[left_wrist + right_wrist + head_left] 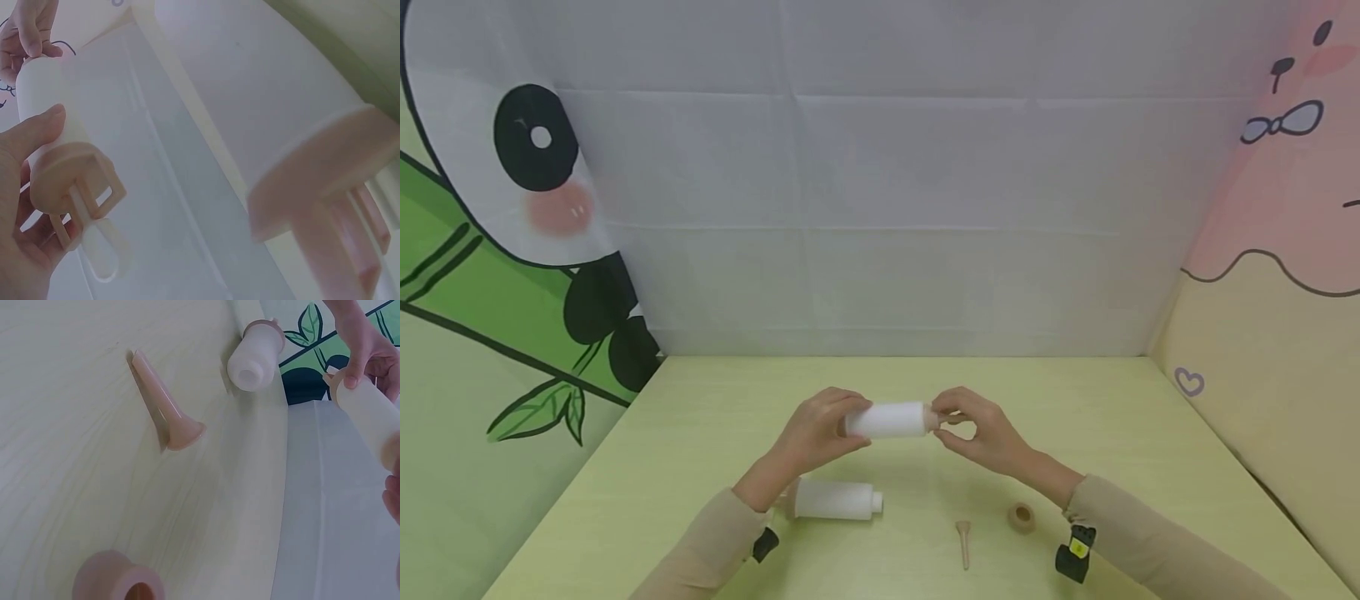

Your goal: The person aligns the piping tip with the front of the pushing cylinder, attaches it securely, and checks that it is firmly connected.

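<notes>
Currently my left hand (822, 429) grips the white bottle (893, 420) above the counter (1090, 408), long axis 9-to-3 o'clock; my right hand (988, 433), nearer its pink nozzle (952, 418), pinches that at the 3 o'clock end.

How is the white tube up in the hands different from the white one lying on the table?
The left hand grips the held tube above the table, but the lying tube rests on it. The held tube has a pinkish tip, pinched by the right hand; the lying tube ends in a bare white neck. Both have a white, round body and a pinkish cap on the other end.
</notes>
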Available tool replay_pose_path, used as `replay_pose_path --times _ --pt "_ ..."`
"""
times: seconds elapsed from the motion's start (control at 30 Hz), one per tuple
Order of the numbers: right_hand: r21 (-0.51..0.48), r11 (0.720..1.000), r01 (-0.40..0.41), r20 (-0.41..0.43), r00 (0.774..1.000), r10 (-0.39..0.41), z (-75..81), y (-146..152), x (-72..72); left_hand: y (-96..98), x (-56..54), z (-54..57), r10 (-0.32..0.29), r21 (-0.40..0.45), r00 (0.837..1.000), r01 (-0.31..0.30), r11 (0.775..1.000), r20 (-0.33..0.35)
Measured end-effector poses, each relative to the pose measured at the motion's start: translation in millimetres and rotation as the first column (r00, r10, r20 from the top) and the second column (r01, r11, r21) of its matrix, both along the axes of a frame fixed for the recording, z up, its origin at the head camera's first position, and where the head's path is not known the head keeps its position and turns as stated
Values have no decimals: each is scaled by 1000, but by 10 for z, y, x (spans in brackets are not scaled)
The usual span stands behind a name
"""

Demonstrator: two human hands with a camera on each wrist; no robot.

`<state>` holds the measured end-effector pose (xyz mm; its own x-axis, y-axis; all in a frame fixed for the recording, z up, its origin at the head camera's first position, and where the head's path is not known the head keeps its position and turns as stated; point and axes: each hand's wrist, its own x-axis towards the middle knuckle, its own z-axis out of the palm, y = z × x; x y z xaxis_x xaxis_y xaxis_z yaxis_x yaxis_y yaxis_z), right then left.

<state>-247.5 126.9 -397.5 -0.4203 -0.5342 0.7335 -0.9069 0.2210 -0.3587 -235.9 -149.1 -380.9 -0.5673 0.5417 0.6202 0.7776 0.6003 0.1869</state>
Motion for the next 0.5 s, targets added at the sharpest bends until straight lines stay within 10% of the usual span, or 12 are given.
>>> replay_pose_path --times 0.5 --pt "-24 1000 -18 -5 1000 18 -27 -6 -27 25 20 -48 4 1 1000 -4 1000 -11"
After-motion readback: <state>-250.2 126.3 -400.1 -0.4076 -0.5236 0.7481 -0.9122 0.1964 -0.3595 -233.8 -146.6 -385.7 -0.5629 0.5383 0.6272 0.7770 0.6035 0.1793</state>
